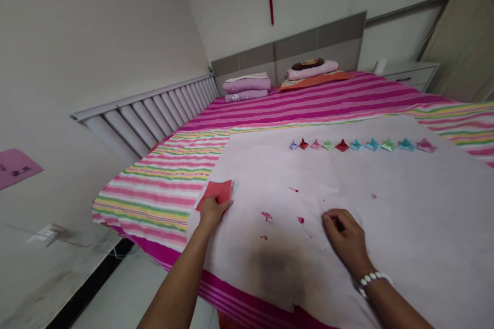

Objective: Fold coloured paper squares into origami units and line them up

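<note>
My left hand [213, 212] grips a stack of square coloured paper [219, 191], red on top with pale and bluish edges showing at its right side. The thumb presses on the near right edge of the stack. Resting on the large pale sheet [386, 247], my right hand [344, 236] has its fingers curled in toward the thumb, and I see nothing in it. Beyond it stands a row of several folded paper boats in different colours, among them a red boat [341, 145] and a pink boat [426, 145].
Small pinkish-red scraps [266, 216] lie scattered between my hands. The sheet covers part of a bed with a striped blanket [162, 185]. Folded bedding [247, 86] and a pillow [312, 69] rest by the headboard [257, 56]. A pale slatted rail [154, 113] borders the left side.
</note>
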Action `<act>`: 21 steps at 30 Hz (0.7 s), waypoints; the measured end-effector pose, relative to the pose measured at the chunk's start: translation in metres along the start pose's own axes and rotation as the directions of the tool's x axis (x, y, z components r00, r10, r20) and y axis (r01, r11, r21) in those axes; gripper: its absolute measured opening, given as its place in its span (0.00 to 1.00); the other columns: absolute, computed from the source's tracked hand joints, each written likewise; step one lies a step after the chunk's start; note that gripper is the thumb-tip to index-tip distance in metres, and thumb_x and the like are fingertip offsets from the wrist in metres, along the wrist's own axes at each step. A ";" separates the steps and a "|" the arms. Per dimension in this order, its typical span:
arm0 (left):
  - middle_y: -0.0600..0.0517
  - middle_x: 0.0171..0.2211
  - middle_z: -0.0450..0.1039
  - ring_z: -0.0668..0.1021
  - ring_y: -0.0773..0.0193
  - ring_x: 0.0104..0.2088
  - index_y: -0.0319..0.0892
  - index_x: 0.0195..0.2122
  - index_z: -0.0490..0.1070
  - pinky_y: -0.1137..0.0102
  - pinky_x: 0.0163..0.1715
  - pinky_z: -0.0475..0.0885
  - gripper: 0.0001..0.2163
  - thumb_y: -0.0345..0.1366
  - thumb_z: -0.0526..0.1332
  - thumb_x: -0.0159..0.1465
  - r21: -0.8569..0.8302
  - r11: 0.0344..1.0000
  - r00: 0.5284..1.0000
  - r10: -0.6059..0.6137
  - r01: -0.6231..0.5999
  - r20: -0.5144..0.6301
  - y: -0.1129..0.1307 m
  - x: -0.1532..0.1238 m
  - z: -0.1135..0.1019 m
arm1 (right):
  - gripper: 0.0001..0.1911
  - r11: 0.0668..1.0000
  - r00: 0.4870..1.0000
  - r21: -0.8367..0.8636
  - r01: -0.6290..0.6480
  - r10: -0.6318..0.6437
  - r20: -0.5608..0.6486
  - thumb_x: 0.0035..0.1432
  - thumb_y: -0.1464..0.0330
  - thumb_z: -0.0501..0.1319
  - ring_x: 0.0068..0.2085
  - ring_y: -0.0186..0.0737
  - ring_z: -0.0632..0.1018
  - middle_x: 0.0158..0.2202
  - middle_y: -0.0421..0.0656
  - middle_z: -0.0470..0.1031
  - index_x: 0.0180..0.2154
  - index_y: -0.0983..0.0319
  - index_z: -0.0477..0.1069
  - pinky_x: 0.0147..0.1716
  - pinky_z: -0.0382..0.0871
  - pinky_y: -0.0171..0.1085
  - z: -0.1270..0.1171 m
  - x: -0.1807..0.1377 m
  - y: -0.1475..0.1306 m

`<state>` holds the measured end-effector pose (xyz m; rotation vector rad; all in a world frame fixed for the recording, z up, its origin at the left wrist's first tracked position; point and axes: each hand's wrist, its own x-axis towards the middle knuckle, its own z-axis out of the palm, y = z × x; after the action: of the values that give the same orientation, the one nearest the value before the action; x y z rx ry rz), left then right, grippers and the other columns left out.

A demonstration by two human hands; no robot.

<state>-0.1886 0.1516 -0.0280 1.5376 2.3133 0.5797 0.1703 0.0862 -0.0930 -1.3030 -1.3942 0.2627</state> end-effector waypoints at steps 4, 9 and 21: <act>0.36 0.49 0.75 0.74 0.45 0.52 0.30 0.49 0.71 0.64 0.44 0.68 0.31 0.51 0.65 0.52 0.043 0.999 1.000 0.000 -0.001 0.014 0.002 -0.001 -0.002 | 0.07 1.000 1.000 0.001 -0.002 0.002 -0.004 0.56 0.66 0.57 0.25 0.37 0.70 0.27 0.42 0.70 0.28 0.60 0.69 0.24 0.65 0.35 -0.001 0.000 -0.001; 0.38 0.48 0.75 0.75 0.47 0.50 0.31 0.49 0.72 0.66 0.43 0.68 0.30 0.52 0.63 0.53 0.048 0.999 1.000 -0.003 0.001 0.031 0.000 0.002 -0.003 | 0.07 1.000 1.000 -0.002 -0.002 0.002 -0.008 0.56 0.66 0.57 0.25 0.38 0.71 0.27 0.42 0.70 0.28 0.60 0.69 0.23 0.66 0.36 -0.001 0.000 -0.001; 0.41 0.52 0.73 0.74 0.48 0.52 0.34 0.51 0.71 0.64 0.50 0.66 0.28 0.49 0.62 0.55 -0.087 0.993 0.978 0.094 -0.079 0.184 -0.015 0.004 -0.018 | 0.07 1.000 1.000 0.006 -0.003 0.004 -0.006 0.56 0.65 0.57 0.26 0.38 0.71 0.28 0.42 0.70 0.28 0.60 0.69 0.24 0.66 0.36 -0.001 -0.001 0.002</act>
<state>-0.2108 0.1475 -0.0204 1.5895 2.0681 0.5171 0.1713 0.0857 -0.0946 -1.3003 -1.3851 0.2649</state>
